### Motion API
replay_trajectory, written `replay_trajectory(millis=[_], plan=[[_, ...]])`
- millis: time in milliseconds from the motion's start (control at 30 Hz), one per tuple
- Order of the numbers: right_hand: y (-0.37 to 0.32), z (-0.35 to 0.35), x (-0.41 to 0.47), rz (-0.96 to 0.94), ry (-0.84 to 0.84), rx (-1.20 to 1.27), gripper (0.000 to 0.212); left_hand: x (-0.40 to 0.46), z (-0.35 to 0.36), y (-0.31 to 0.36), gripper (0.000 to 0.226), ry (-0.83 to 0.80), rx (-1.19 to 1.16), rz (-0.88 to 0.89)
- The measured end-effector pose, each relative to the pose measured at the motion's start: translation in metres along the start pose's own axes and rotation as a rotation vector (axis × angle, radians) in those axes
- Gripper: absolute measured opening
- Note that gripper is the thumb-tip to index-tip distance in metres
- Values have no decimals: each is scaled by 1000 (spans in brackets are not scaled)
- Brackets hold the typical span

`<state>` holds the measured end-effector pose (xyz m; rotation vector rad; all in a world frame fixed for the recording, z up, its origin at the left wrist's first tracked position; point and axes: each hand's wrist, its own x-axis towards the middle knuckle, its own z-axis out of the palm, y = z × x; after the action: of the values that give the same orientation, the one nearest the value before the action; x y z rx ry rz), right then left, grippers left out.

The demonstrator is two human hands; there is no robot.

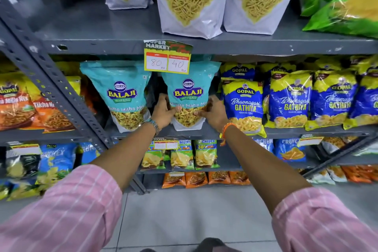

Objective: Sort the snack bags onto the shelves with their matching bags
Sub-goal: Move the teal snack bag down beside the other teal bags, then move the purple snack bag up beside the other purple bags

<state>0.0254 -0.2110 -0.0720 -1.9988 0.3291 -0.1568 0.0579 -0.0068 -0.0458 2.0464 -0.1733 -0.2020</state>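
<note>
Head cam: both hands gripping teal Balaji bag (188,92) standing upright on mid shelf (286,130). Left hand (163,111) fingers closing on its left edge, right hand (212,111) on right edge. Matching teal bag (120,92) sitting just left; blue Gopal bag (243,104) crowding right side. Price tag (167,59) hanging over bag top.

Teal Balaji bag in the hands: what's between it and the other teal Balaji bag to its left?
Head view: only the left hand gripping the held Balaji bag, with a dark gap above it. No package separates it from the second Balaji bag.
</note>
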Motion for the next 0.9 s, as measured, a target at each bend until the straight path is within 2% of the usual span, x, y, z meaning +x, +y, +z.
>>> replay_trajectory(millis=[333,433,533,633,700,767,833,900], plan=[[-5,-2,-3,-2,-27,52,63,6,-5,-8,60,-29,-22,-29],[-16,-8,-16,9,-55,71,71,-5,-8,-1,65,-15,-27,-40],[-38,-20,-44,-14,65,137,87,-31,-22,14,74,-19,21,-20],[-78,-42,-83,-98,313,332,67,-71,-51,39,72,-135,199,-30],[-116,-63,-103,-223,447,448,50,-99,-78,70,56,-259,164,-15],[-158,-83,-114,-374,504,516,41,-120,-106,108,39,-301,73,62],[-197,-100,-114,-482,524,531,37,-127,-132,148,35,-242,-49,176],[-227,-110,-105,-539,488,493,39,-122,-150,182,34,-85,-208,305]])
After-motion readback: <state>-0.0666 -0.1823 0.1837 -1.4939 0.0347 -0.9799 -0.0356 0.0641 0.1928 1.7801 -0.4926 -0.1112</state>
